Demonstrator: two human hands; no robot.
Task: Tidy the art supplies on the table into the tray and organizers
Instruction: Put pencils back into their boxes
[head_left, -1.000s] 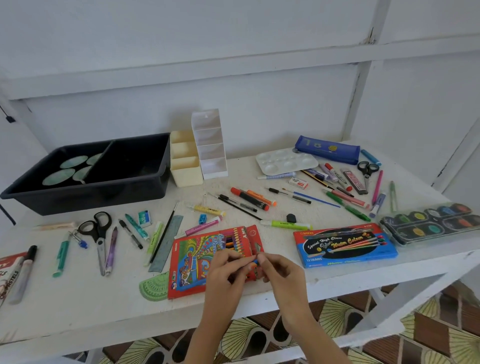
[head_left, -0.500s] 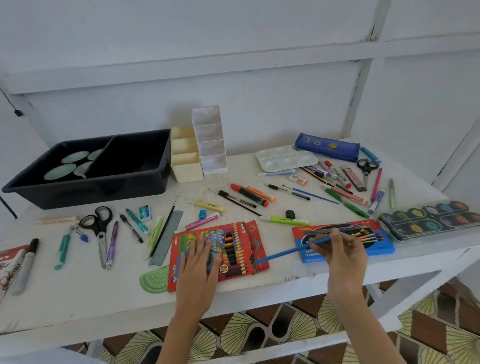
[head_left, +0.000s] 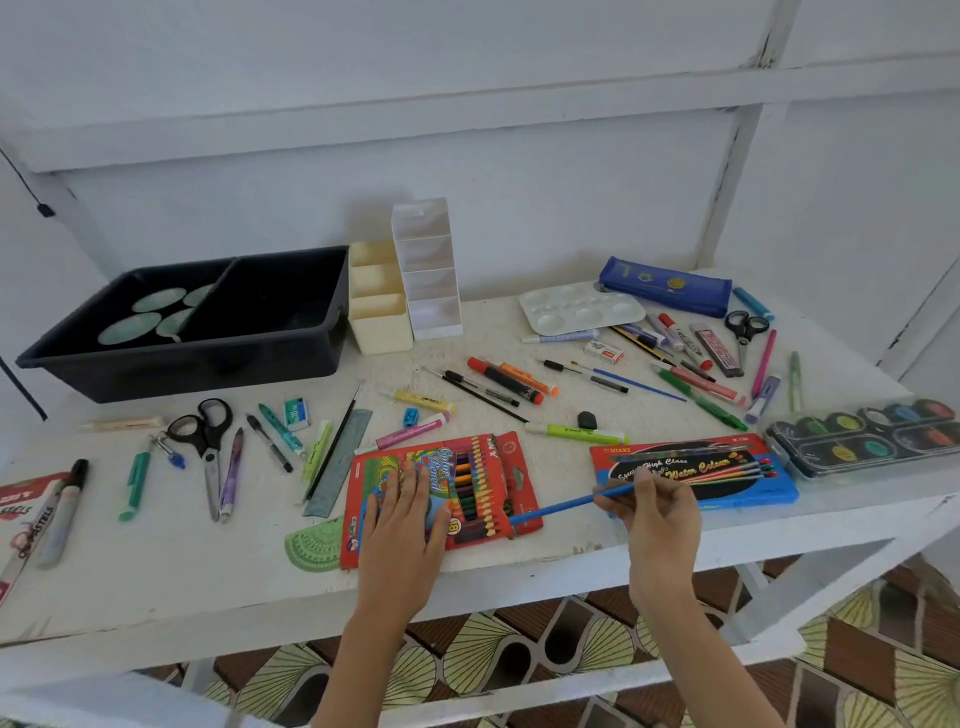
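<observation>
The left hand (head_left: 402, 514) lies flat, fingers straight, on the red colour pencil box (head_left: 382, 470), near the front edge of the tabletop (head_left: 156, 566). The right hand (head_left: 657, 519), apart from it, pinches a blue pencil (head_left: 561, 505) with its tip at the box's open flap. Entering at an angle, the pencil may catch the flap or push the box toward the edge.

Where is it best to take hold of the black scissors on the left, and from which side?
The scissors lie flat, loops toward the tray, with a purple pen close beside the blades; so probably grip the loops, from above on the tray side.
</observation>
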